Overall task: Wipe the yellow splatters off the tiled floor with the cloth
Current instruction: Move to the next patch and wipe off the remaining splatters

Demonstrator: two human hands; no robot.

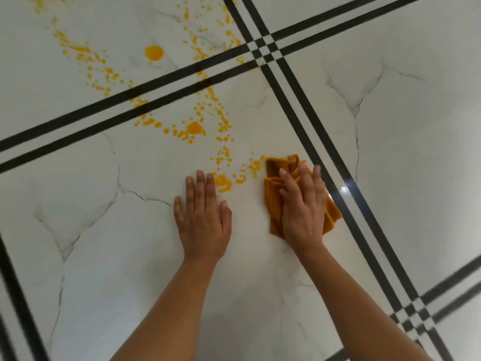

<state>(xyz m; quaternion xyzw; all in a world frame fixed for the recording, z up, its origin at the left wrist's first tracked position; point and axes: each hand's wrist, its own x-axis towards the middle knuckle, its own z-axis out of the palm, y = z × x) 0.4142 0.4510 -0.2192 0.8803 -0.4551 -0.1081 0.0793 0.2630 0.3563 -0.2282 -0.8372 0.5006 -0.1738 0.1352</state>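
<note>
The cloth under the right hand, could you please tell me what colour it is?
Mustard orange-brown cloth, seen best in the head view.

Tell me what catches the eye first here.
Yellow splatters trail across the white floor from the far left down toward the hands. The right hand presses an orange cloth flat at the trail's near end, while the left hand rests flat beside it. Paired black stripes cross at the top.

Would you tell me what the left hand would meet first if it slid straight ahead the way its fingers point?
Bare tile first, then probably the large yellow blob and its ring of drops ahead of the left hand; the nearer splatter lies just beside its index finger.
</note>
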